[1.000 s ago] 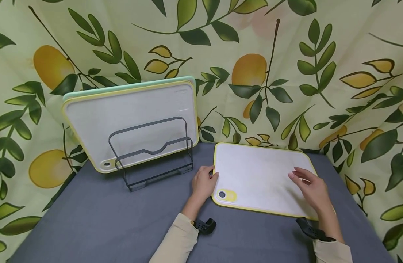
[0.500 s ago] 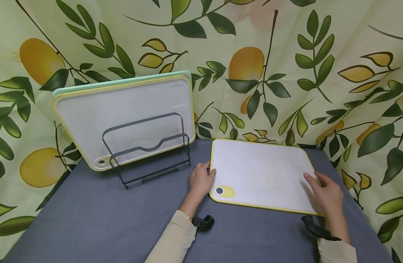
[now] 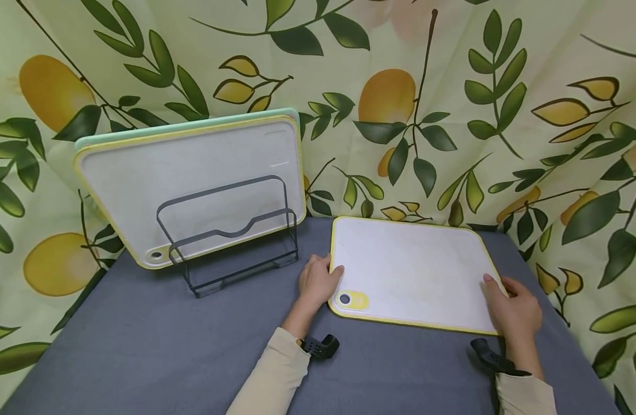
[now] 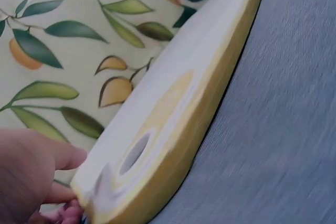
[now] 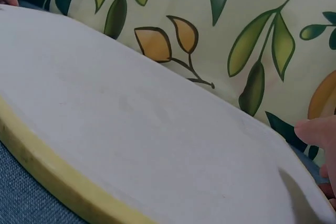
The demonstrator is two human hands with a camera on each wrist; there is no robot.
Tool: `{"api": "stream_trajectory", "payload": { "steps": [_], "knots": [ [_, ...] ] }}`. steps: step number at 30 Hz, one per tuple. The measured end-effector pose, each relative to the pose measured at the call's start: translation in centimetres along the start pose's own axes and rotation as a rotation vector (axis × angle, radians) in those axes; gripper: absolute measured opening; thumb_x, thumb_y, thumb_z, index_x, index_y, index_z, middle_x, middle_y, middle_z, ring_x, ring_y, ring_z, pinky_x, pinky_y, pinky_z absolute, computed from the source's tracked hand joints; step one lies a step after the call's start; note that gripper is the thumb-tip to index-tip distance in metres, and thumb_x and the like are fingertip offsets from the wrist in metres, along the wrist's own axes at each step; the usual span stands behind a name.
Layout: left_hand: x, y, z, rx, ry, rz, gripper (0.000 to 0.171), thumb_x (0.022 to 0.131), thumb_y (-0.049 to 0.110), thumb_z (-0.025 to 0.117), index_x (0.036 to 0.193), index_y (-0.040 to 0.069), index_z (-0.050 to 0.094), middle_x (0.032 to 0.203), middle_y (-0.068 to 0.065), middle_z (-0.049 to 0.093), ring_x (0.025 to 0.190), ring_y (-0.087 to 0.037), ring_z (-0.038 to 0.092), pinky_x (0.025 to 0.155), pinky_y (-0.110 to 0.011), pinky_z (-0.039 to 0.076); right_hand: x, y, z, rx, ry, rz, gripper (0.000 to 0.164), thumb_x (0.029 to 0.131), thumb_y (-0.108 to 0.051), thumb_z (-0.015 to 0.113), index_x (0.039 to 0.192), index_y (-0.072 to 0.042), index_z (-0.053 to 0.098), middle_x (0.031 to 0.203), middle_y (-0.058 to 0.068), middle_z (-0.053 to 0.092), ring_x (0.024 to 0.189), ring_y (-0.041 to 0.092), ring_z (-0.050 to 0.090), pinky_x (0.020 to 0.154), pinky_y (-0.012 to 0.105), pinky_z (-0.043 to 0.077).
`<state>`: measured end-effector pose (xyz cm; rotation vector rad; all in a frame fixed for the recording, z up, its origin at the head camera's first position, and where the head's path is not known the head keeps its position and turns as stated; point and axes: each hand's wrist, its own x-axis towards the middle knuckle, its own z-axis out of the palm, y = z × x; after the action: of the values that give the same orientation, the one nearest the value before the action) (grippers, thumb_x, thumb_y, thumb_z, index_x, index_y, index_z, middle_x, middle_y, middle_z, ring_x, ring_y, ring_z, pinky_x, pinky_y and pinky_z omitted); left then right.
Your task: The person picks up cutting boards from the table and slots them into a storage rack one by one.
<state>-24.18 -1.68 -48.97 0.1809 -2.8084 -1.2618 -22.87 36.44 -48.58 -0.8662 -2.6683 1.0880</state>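
Observation:
A white cutting board (image 3: 408,271) with a yellow rim lies flat on the grey cloth at right, its yellow hole tab at the near left corner. My left hand (image 3: 317,282) grips the board's left edge, thumb over the top and fingers around the side. At the opposite edge, my right hand (image 3: 517,308) pinches the board with the thumb on its face; the other fingers are partly hidden beyond the rim. The left wrist view shows the hole (image 4: 135,153) close to that hand. In the right wrist view, the thumb (image 5: 315,131) shows at the far right.
A dark wire rack (image 3: 235,233) stands at left on the grey cloth (image 3: 157,346). A larger white board (image 3: 193,167) with a yellow rim leans in it, in front of a mint-green board (image 3: 193,124). A leaf-patterned curtain (image 3: 318,57) hangs close behind.
My right hand has moved from above the board's face out to its right edge and taken hold there. My left hand stays at the left edge. The head view has shifted slightly.

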Motion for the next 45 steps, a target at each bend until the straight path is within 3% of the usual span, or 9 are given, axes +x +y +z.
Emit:
{"api": "stream_trajectory", "payload": {
  "steps": [5, 14, 22, 27, 31, 35, 38, 40, 45],
  "knots": [
    [-0.1, 0.6, 0.6, -0.08, 0.017, -0.038, 0.06, 0.095, 0.032, 0.068, 0.145, 0.003, 0.054, 0.127, -0.018, 0.054, 0.113, -0.032, 0.055, 0.099, -0.048, 0.044, 0.1, 0.1, -0.2, 0.025, -0.008, 0.021, 0.082, 0.096, -0.068, 0.043, 0.155, -0.011, 0.042, 0.155, 0.022, 0.045, 0.138, 0.045, 0.04, 0.114, 0.062, 0.024],
    [-0.5, 1.2, 1.2, -0.168, 0.087, -0.09, 0.054, 0.091, 0.024, 0.072, 0.139, 0.002, 0.059, 0.12, -0.014, 0.053, 0.106, -0.027, 0.049, 0.096, -0.045, 0.042, -0.1, 0.3, 0.2, 0.048, 0.033, 0.038, 0.075, 0.095, -0.065, 0.05, 0.149, -0.013, 0.051, 0.15, 0.019, 0.052, 0.132, 0.037, 0.048, 0.114, 0.058, 0.027],
    [-0.1, 1.6, -0.2, -0.367, -0.108, -0.151, 0.053, 0.092, 0.017, 0.07, 0.14, -0.001, 0.055, 0.136, -0.021, 0.043, 0.125, -0.037, 0.044, 0.11, -0.051, 0.038, -0.4, 0.4, -0.1, 0.035, 0.041, 0.026, 0.076, 0.095, -0.065, 0.05, 0.149, -0.011, 0.052, 0.149, 0.02, 0.052, 0.128, 0.037, 0.049, 0.112, 0.057, 0.029],
    [-0.2, 1.4, -1.1, -0.486, -0.162, -0.178, 0.046, 0.094, 0.014, 0.068, 0.136, -0.001, 0.057, 0.139, -0.023, 0.043, 0.12, -0.037, 0.049, 0.104, -0.05, 0.044, -0.8, 0.5, 0.3, 0.013, 0.026, -0.031, 0.074, 0.098, -0.062, 0.048, 0.149, -0.008, 0.05, 0.147, 0.023, 0.052, 0.13, 0.041, 0.049, 0.11, 0.06, 0.028],
    [-0.2, 1.3, -1.0, -0.446, -0.108, -0.181, 0.037, 0.094, 0.018, 0.068, 0.126, 0.0, 0.064, 0.124, -0.021, 0.058, 0.107, -0.033, 0.059, 0.094, -0.045, 0.049, -1.1, 0.5, 0.6, 0.022, 0.045, -0.032, 0.072, 0.098, -0.061, 0.048, 0.148, -0.009, 0.052, 0.146, 0.022, 0.053, 0.13, 0.04, 0.049, 0.11, 0.059, 0.028],
    [-0.2, 1.5, -0.7, -0.347, 0.003, -0.225, 0.048, 0.093, 0.024, 0.068, 0.135, 0.0, 0.061, 0.124, -0.019, 0.064, 0.114, -0.033, 0.062, 0.098, -0.046, 0.049, -1.3, 0.6, 0.8, 0.031, 0.032, -0.024, 0.073, 0.099, -0.063, 0.044, 0.149, -0.011, 0.05, 0.147, 0.022, 0.053, 0.13, 0.041, 0.048, 0.109, 0.06, 0.028],
    [0.0, 1.5, -0.7, -0.389, 0.025, -0.238, 0.05, 0.093, 0.02, 0.065, 0.136, -0.003, 0.059, 0.126, -0.022, 0.064, 0.118, -0.035, 0.061, 0.101, -0.046, 0.049, -1.2, 0.4, 0.8, 0.05, 0.04, -0.028, 0.072, 0.1, -0.062, 0.043, 0.15, -0.011, 0.05, 0.146, 0.022, 0.053, 0.129, 0.041, 0.048, 0.109, 0.059, 0.029],
    [0.2, 1.4, -0.9, -0.461, -0.006, -0.235, 0.049, 0.094, 0.016, 0.063, 0.137, -0.005, 0.058, 0.128, -0.023, 0.064, 0.118, -0.034, 0.062, 0.101, -0.044, 0.05, -1.2, 0.4, 0.6, 0.058, 0.05, -0.033, 0.071, 0.1, -0.062, 0.043, 0.149, -0.011, 0.051, 0.145, 0.022, 0.054, 0.128, 0.041, 0.049, 0.108, 0.059, 0.029],
    [0.7, 0.5, -1.8, -0.591, -0.158, -0.224, 0.039, 0.098, 0.017, 0.061, 0.128, -0.008, 0.064, 0.115, -0.024, 0.069, 0.095, -0.025, 0.066, 0.085, -0.034, 0.052, -1.0, 0.4, 0.5, 0.051, 0.04, -0.028, 0.071, 0.099, -0.061, 0.044, 0.148, -0.009, 0.052, 0.145, 0.022, 0.053, 0.128, 0.04, 0.049, 0.107, 0.058, 0.03]
  ]
}}
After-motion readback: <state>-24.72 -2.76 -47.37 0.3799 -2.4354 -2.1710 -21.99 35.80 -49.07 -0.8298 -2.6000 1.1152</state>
